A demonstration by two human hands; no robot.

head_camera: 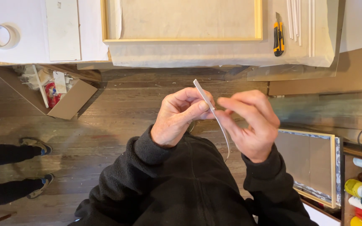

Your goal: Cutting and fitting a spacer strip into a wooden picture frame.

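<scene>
Fingers of both the left hand (pixel 177 119) and right hand (pixel 252 125) pinched on a thin white strip (pixel 214 113), wrists raised chest-high.

Black fleece jacket, ribbed cuffs at both wrists; 2 bare hands, no gloves, no rings.

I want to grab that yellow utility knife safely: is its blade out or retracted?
Out, it seems: a short grey blade tip shows past the top end of the utility knife, which lies on the table.
</scene>
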